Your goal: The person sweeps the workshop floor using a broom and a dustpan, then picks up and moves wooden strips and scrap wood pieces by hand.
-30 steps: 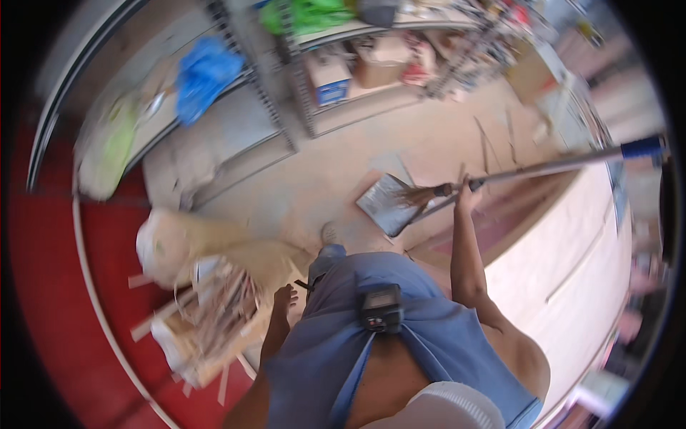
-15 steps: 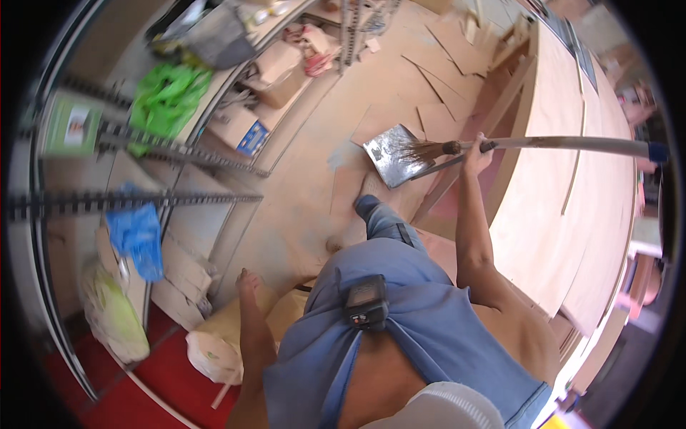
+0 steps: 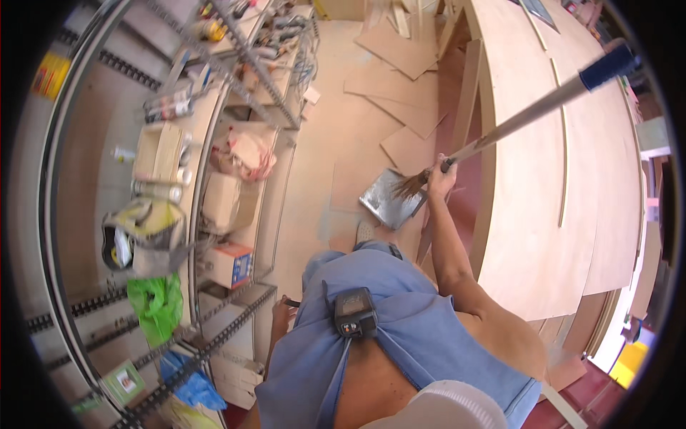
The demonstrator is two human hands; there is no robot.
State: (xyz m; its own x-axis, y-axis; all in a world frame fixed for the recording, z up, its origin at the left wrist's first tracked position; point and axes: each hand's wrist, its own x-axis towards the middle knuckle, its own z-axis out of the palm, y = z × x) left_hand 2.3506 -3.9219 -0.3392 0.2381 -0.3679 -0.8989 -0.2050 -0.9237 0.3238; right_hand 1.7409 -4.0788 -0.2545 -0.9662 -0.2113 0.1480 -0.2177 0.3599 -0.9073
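Note:
My right hand (image 3: 441,182) is closed around the neck of a broom (image 3: 411,185) with brown bristles, near a metal dustpan (image 3: 384,202). The bristles lie over the dustpan's pan, whose dark handle edge runs close beneath that hand. From the hand a long pale pole (image 3: 522,120) slants to the upper right and ends in a blue grip (image 3: 607,68). Beside my left hip hangs my left hand (image 3: 281,312), its fingers curled by a small dark piece that I cannot make out. Part of that hand is hidden by my blue clothing.
Shelving with metal rails (image 3: 236,307) lines the left side, bearing boxes, a green bag (image 3: 157,307) and tools. On the right stands a large plywood structure (image 3: 532,236). Loose wooden sheets (image 3: 400,46) lie on the floor ahead. A blue bag (image 3: 191,382) hangs low at the left.
My view has turned and moved along the shelving. The broom and dustpan stay in my right hand, and the pole now tilts more steeply upward. My left hand has come closer to my body.

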